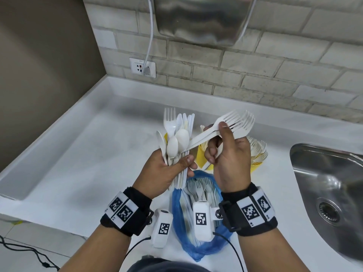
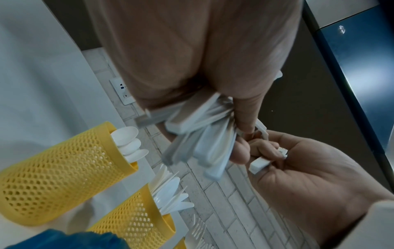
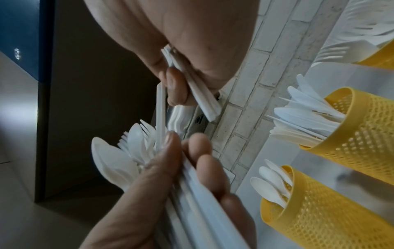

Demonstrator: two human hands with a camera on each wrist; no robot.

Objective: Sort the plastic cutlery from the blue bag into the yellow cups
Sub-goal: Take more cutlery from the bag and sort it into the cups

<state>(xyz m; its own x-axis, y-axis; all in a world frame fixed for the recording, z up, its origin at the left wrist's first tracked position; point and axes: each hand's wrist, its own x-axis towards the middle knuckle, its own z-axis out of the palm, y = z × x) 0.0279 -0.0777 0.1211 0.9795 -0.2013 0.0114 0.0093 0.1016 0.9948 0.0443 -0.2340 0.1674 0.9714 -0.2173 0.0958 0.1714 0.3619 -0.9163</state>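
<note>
Left hand (image 1: 167, 171) clenches a mixed cutlery bundle (image 1: 176, 138) above the blue bag (image 1: 196, 246). Right hand (image 1: 229, 160) pinches several forks (image 1: 233, 124), count unclear. Advise drawing these clear before dropping them tines-up in the fork cup (image 3: 381, 57), among 3 yellow cups.

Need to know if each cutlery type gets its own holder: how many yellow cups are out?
3: spoon cup, knife cup, and fork cup, partly cut off, in a row along the counter.

Beyond the fingertips, 3 yellow perforated plastic cups (image 3: 349, 134) crammed with upright white cutlery block passage; bare white countertop (image 1: 94, 154) lies left of them.
</note>
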